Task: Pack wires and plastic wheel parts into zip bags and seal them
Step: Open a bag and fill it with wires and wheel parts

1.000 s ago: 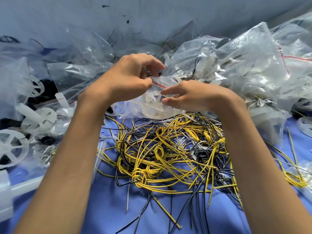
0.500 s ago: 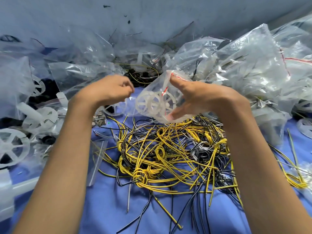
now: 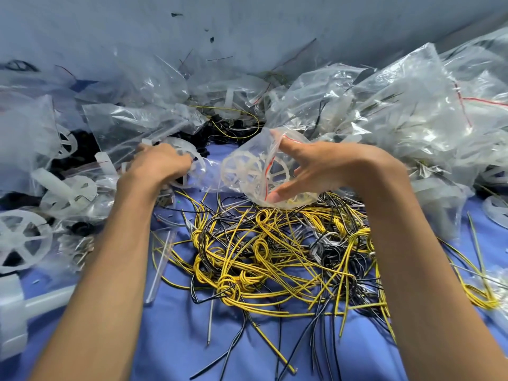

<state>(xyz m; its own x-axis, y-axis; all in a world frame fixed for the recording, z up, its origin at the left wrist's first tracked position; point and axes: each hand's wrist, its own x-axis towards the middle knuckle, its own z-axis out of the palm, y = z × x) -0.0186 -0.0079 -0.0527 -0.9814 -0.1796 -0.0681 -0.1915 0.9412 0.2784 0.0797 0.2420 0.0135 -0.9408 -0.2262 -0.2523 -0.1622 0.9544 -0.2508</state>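
Our right hand (image 3: 324,166) was spread wide on the zip bag (image 3: 254,148), thumb (image 3: 287,145) at the top of its mouth and a fingertip (image 3: 275,197) at the bottom. The bag was pinched between them and held just above the wire pile (image 3: 275,257), with its red seal strip (image 3: 268,171) running between thumb and fingertip. Our left hand (image 3: 156,166) was curled over the rim of a loose wheel (image 3: 193,171) just left of the bag; we could not tell whether the wheel was lifted.

We counted two white spoked wheels (image 3: 242,171) overlapping inside the bag and one under the left hand. Three more (image 3: 22,240) lay at the left edge. The yellow and black wires formed one tangle on the blue cloth (image 3: 178,339), too knotted to count. Filled bags (image 3: 398,111) were heaped behind.

Half a second earlier the left hand had hovered curled and empty beside the bag; it had since dropped left onto the wheel. A second earlier both hands had worked the bag's mouth.
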